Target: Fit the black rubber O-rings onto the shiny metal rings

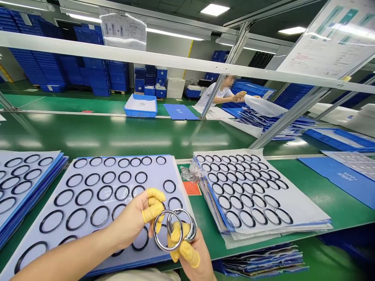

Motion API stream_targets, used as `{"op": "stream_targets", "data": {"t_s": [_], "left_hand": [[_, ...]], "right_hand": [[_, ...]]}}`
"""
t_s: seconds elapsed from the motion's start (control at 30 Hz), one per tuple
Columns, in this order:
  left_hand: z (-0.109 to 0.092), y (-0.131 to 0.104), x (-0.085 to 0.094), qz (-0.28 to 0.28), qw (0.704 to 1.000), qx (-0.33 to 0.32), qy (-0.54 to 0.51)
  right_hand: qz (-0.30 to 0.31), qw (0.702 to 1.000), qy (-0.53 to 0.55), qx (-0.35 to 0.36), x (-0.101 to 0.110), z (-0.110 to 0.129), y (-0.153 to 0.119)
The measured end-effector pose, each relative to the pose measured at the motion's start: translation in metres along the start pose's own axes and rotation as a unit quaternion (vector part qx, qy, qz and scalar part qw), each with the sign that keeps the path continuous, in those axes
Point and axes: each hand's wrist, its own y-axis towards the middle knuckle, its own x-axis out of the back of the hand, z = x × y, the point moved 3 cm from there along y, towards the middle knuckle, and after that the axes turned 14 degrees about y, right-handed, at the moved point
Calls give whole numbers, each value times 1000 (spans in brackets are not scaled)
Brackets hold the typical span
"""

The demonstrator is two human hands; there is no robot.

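Note:
My left hand, with yellow finger cots on its fingertips, is closed at the left edge of a shiny metal ring. My right hand, also in yellow finger cots, grips several more such rings bunched together. Its fingers reach behind and through the front ring, so both hands meet at it. Beneath them a pale sheet carries rows of dark-edged rings. Part of that layout is hidden by my left arm and hands.
To the right, a stack of sheets bears closely set smaller-looking rings. Another ring-covered stack lies at the left. A crumpled plastic bag and an orange card lie between stacks. Beyond the metal frame, a co-worker handles a white sheet.

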Motion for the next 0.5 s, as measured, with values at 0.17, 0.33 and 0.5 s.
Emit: {"op": "stream_targets", "data": {"t_s": [0.17,0.33,0.5], "left_hand": [[-3,-2,0,-6,1000,6,14],[1,-3,-1,3,999,-3,53],[1,14,13,-46,921,-119,369]], "right_hand": [[-3,1000,18,-8,-5,0,0],[-3,999,38,-21,-4,-2,1],[14,993,111,-40,0,-6,3]]}}
